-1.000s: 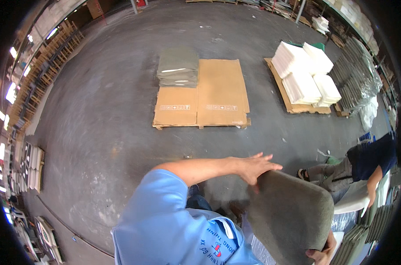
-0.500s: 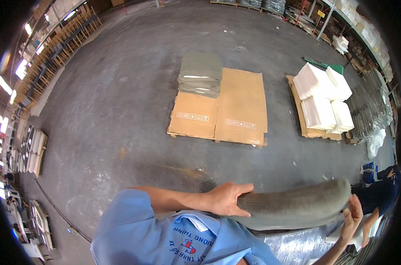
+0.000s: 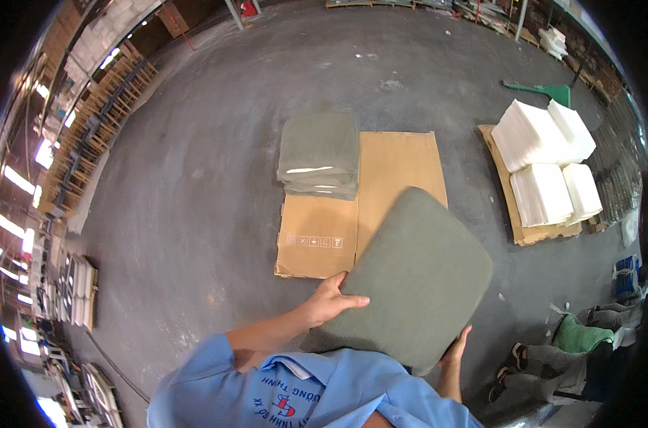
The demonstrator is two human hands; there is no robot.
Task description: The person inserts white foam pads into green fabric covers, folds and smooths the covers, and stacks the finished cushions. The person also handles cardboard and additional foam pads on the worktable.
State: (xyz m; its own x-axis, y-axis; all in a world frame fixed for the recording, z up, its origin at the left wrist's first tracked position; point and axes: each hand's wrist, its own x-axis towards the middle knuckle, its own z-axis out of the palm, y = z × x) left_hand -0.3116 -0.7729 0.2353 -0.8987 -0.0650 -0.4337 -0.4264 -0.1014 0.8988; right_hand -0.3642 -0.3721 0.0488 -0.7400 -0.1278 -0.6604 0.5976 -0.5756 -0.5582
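Observation:
A grey-green seat cushion (image 3: 416, 278), square with rounded corners, is held tilted in front of my chest, its broad face up. My left hand (image 3: 331, 303) grips its left edge, thumb on top and fingers out of sight beneath. At the opposite lower right edge, my right hand (image 3: 455, 347) holds the cushion from the side; most of its fingers are hidden behind it. Beyond, a stack of similar cushions (image 3: 319, 146) sits on the far left part of a flat cardboard sheet (image 3: 395, 160). The held cushion overlaps the near right of that cardboard from my viewpoint.
To the right, white foam-like blocks (image 3: 541, 135) stand on a pallet (image 3: 506, 189), with a green tool (image 3: 552, 93) behind. People's legs (image 3: 552, 367) show at the lower right. Wooden frames (image 3: 95, 135) line the left side. A dark cable (image 3: 117, 367) lies on the floor.
I have turned toward the cardboard. The cushion, seen edge-on at the lower right before, has swung left and forward and shows its broad face. Both hands keep hold of it.

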